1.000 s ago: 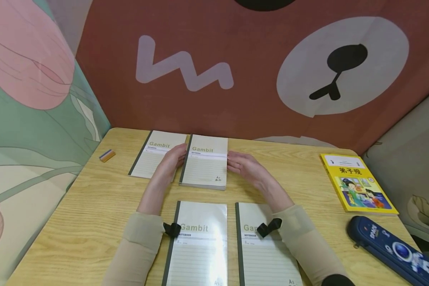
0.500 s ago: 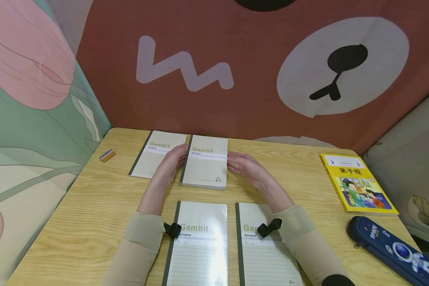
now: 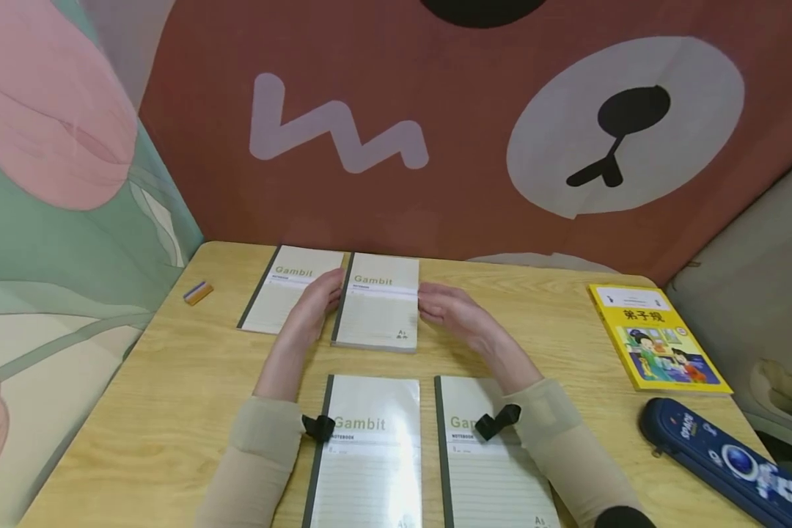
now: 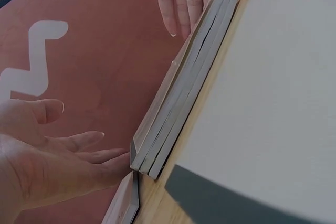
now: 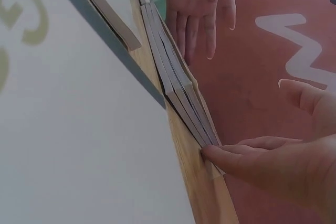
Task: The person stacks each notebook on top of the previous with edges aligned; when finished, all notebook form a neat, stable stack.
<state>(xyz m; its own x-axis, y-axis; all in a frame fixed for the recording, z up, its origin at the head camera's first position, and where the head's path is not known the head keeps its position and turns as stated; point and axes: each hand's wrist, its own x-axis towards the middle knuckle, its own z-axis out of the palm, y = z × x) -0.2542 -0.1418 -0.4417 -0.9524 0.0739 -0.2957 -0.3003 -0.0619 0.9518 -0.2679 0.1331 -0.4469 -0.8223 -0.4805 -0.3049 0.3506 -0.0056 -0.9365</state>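
At the back of the wooden table lies a stack of Gambit notebooks [image 3: 378,304], its layered edges [image 4: 184,90] showing in the wrist views. My left hand [image 3: 312,304] touches the stack's left side with extended fingers, over another Gambit notebook [image 3: 277,297] lying to the left. On the opposite side, the straight fingers of my right hand [image 3: 458,312] touch the stack's right edge, as the right wrist view shows. Neither hand curls round the stack. Two more Gambit notebooks, one in the middle [image 3: 366,477] and one to the right [image 3: 495,484], lie nearer, partly below my forearms.
A yellow picture book [image 3: 660,337] lies at the right, with a dark blue pencil case [image 3: 719,455] in front of it. A small orange-and-blue eraser-like block [image 3: 198,293] sits at the far left. A brown patterned wall [image 3: 468,205] stands directly behind the table [image 3: 152,396].
Both hands and the stack keep their places. Only the head view has shifted slightly, with the wall and the table's back edge a little lower in the picture.
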